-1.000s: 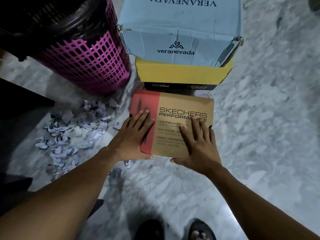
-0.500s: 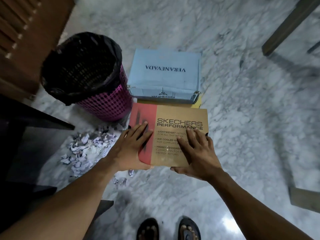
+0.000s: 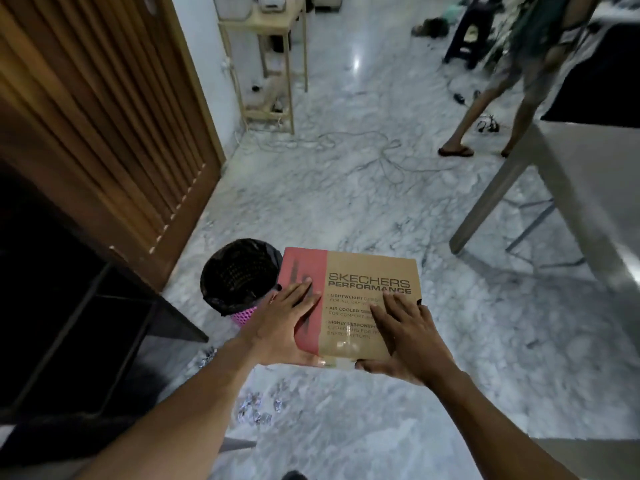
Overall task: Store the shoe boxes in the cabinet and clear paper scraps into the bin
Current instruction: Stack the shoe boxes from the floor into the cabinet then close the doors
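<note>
A brown and red Skechers shoe box (image 3: 367, 271) is held up off the marble floor, lid facing me. My left hand (image 3: 277, 327) lies on its red left part and my right hand (image 3: 408, 337) on the brown part, fingers flat on the lid and thumbs under the near edge. A pink bin with a black liner (image 3: 239, 275) stands just left of the box, partly behind it. Paper scraps (image 3: 256, 408) lie on the floor below my arms. A dark open cabinet (image 3: 69, 306) is at my left. The other boxes are hidden.
A slatted wooden door (image 3: 104, 116) stands open at the left. A pale table (image 3: 588, 174) fills the right side. Loose cable (image 3: 374, 154) trails on the floor ahead. A wooden stand (image 3: 270, 64) is by the far wall. A person's legs (image 3: 485, 109) are at the back right.
Both hands have lifted the Skechers box off the floor as my view rose. The blue and yellow boxes have dropped out of sight behind it, and the room ahead has come into view.
</note>
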